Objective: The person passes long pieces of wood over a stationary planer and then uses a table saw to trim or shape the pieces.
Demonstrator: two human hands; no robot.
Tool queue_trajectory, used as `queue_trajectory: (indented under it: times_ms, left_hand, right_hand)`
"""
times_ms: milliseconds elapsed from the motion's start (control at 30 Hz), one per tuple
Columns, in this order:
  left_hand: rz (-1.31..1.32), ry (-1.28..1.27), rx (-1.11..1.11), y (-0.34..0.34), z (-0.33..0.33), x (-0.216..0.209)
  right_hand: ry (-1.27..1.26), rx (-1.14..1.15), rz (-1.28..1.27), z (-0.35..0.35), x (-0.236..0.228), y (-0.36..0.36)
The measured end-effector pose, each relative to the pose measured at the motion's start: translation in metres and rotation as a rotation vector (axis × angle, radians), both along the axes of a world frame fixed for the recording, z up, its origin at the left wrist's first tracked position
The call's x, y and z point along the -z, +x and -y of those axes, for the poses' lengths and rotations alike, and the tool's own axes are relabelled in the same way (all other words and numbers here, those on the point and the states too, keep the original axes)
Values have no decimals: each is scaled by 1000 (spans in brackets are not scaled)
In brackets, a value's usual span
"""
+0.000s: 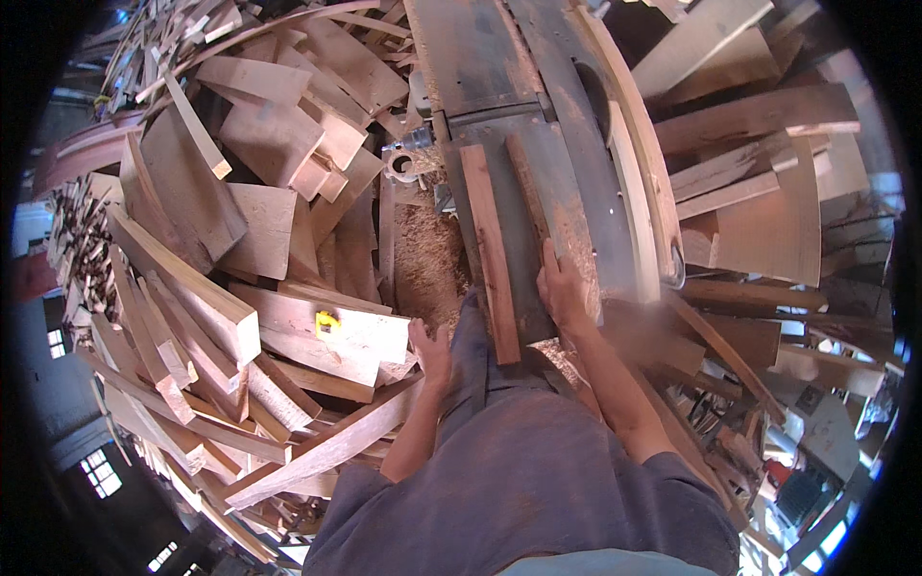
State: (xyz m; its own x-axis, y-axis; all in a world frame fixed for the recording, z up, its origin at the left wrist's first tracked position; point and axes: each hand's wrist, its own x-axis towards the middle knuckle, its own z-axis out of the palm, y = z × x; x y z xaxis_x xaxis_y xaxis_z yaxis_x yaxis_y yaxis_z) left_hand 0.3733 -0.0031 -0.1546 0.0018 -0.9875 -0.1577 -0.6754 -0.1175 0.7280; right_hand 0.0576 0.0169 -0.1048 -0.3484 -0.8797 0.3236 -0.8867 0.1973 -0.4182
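Note:
A long metal machine bed (526, 288) runs away from my body, dusted with sawdust. On it, toward the right, lies a narrow dark wooden strip (527, 182); my right hand (565, 290) is closed on its near end. A second, thicker reddish wooden strip (490, 254) rests along the bed's left side, its near end close to my lap, with neither hand on it. My left hand (432, 353) is off the machine, fingers apart and holding nothing. It is beside the end of a pale board (375, 336) in the left pile.
Stacked planks and curved offcuts (259, 211) crowd the left. A small yellow object (327, 324) sits on the pale board. Sawdust (423, 259) heaps beside the bed. A long curved wooden piece (629, 144) borders the machine's right side; more boards (759, 211) lie beyond.

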Motion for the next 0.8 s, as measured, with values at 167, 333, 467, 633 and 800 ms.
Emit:
queue_trajectory:
  times_ms: [167,333,467,633,800]
  left_hand:
    - [-41,3,14,-3,-22,-2]
    - [-1,113,-20,-4,-23,-20]
    - [-45,224,-84,10,-14,-9]
    - [38,101,-122,3,4,-3]
    - [41,189,-178,-18,24,-5]
  right_hand:
    - [138,58,61,-28,-12,11]
    - [43,26,84,27,-4,-13]
    - [85,33,44,89,-19,-30]
    - [116,74,15,157,2,-53]
    - [210,92,-73,231,-21,-79]
